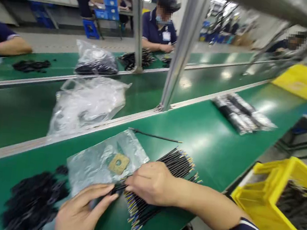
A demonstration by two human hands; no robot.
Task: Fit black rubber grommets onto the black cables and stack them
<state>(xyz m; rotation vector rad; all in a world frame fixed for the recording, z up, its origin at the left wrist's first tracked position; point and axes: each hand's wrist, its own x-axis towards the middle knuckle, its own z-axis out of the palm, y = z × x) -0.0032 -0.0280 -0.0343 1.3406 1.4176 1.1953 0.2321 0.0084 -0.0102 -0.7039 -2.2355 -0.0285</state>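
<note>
My left hand [85, 206] pinches a small black piece [118, 187] between thumb and fingertips. Meeting it from the other side is my right hand [156, 183], closed on the same piece, which looks like the end of a black cable; its exact form is blurred. Beneath my right hand lies a bundle of short black cables [174, 163] with blue and yellow wire ends. A clear plastic bag [90, 168] with a square tan pad [118, 163], holed in the middle, lies just beyond my hands. To the left is a heap of small black parts [34, 201].
A single black cable [156, 135] lies behind the bundle. Bagged black cables [243, 113] rest farther right. A yellow bin [267, 200] of dark parts stands at right. A metal post [186, 49] rises from the bench's back edge. A co-worker [159, 28] sits opposite.
</note>
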